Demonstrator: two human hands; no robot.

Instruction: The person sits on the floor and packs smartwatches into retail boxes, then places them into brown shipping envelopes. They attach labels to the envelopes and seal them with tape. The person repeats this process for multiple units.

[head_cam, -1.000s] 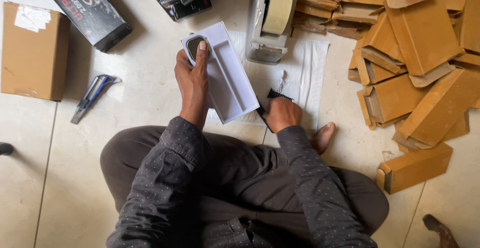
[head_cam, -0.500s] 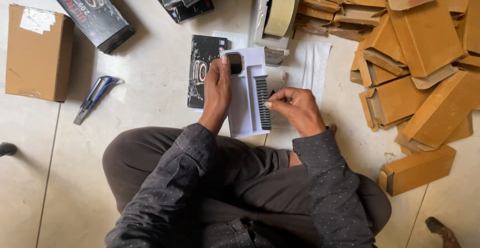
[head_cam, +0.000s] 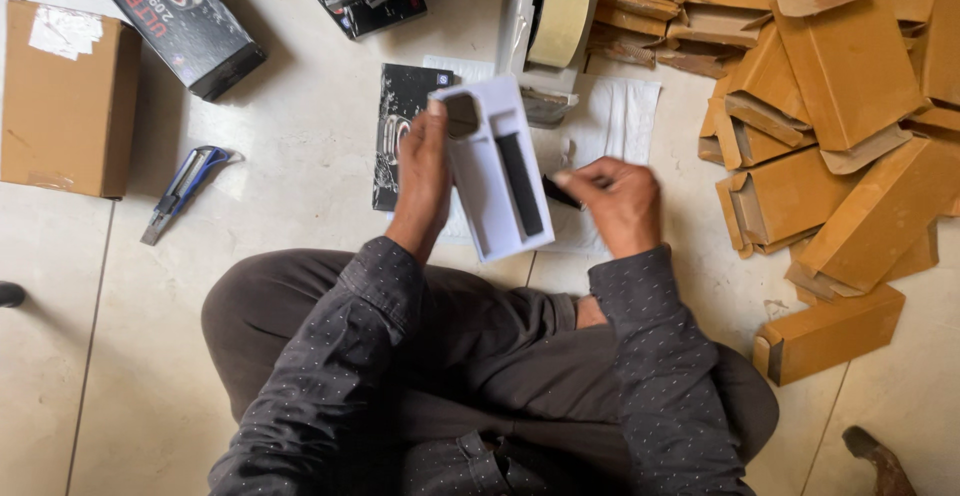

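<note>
Above the seated person's lap, the left hand (head_cam: 422, 181) gripped a white moulded plastic tray (head_cam: 495, 171), tilted, with a black insert in its slot. Beside it, the right hand (head_cam: 617, 201) pinched a small black piece (head_cam: 560, 192). Glossy pale floor tiles (head_cam: 290, 146) carried a blue utility knife (head_cam: 178, 191) and folded brown cardboard boxes (head_cam: 840, 86).

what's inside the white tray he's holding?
The white tray, gripped by the left hand, shows a long black piece seated in one slot and a dark recess near its top. The recess contents can't be made out; the left hand covers the tray's left edge.
</note>
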